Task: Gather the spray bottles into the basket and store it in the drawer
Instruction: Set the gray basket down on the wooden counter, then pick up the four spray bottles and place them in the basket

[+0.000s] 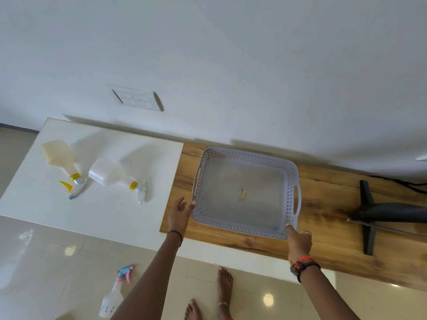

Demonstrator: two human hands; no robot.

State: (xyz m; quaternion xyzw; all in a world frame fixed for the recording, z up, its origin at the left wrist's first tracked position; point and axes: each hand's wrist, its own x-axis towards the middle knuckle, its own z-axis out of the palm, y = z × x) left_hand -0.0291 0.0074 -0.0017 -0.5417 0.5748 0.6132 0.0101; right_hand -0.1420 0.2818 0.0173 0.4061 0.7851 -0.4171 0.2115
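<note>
Left hand (pixel 179 212), fingers loosely spread, touches the basket (pixel 250 155) corner; right hand (pixel 299 242), forefinger straight, touches its rim.

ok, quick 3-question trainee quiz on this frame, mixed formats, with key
1. How many spray bottles lie on the white top? A) one B) two C) three
2. True or false: the basket already holds a bottle.
3. Fill in: the pink-and-blue-headed bottle lies on the ____.

Key:
1. B. Both have yellow collars and lie on their sides.
2. False. Only a small scrap is inside.
3. floor
</note>
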